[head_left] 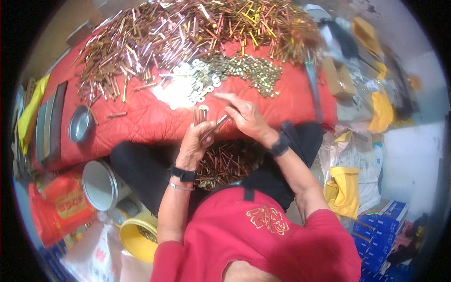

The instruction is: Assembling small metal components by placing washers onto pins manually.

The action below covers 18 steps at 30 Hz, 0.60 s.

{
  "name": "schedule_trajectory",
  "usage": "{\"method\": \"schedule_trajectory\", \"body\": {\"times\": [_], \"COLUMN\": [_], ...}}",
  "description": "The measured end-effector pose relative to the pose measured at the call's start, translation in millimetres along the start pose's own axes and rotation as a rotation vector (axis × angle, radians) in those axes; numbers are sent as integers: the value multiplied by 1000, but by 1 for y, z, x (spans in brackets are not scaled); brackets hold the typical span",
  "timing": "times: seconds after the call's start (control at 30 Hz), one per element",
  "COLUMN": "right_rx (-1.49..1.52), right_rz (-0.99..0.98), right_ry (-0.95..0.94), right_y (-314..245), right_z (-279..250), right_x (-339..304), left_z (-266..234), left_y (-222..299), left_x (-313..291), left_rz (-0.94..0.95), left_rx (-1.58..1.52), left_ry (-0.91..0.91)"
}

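Note:
My left hand [199,135] is closed round several slim copper-coloured metal bolts [196,116]. Some of them point up from the fist, and a pale ring-shaped washer [203,108] shows at the top of one. Another bolt [221,121] slants out toward my right hand [249,120]. That hand hovers just right of the fist, index finger stretched out and thumb apart from it; the thumb is close to the slanted bolt's end, and whether they touch I cannot tell. Beyond my hands, loose silvery washers [201,89] lie on the red padded cloth [150,123], beside small brass-coloured nuts [263,77].
A big heap of copper-coloured bolts [159,37] covers the far side. More bolts [225,162] lie between my legs. At left are a metal bowl [81,124], a white bucket [100,185] and a yellow bucket [136,235]. Blue boxes [378,235] stand at right.

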State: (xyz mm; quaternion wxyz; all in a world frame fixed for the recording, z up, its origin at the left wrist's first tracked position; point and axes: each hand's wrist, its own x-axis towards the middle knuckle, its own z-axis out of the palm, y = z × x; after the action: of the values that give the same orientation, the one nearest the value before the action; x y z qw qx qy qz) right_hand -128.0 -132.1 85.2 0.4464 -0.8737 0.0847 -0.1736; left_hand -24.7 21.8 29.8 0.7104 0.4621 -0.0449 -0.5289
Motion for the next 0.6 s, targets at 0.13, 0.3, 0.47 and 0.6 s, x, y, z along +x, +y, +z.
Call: {"method": "schedule_trajectory", "body": {"times": [0.13, 0.3, 0.47, 0.6], "right_rx": [48, 42, 83, 294], "right_rz": [-10, -173, 79, 459], "right_ry": [90, 68, -129, -616], "right_y": [6, 26, 34, 14], "right_z": [-5, 8, 7, -38], "right_x": [5, 5, -1, 8], "left_z": [1, 7, 25, 19], "left_y": [3, 0, 7, 18], "left_x": [2, 0, -13, -17], "left_rz": [-9, -13, 319, 692], "left_rx": [-26, 40, 665, 1106], "left_ry": [-52, 29, 72, -166]}}
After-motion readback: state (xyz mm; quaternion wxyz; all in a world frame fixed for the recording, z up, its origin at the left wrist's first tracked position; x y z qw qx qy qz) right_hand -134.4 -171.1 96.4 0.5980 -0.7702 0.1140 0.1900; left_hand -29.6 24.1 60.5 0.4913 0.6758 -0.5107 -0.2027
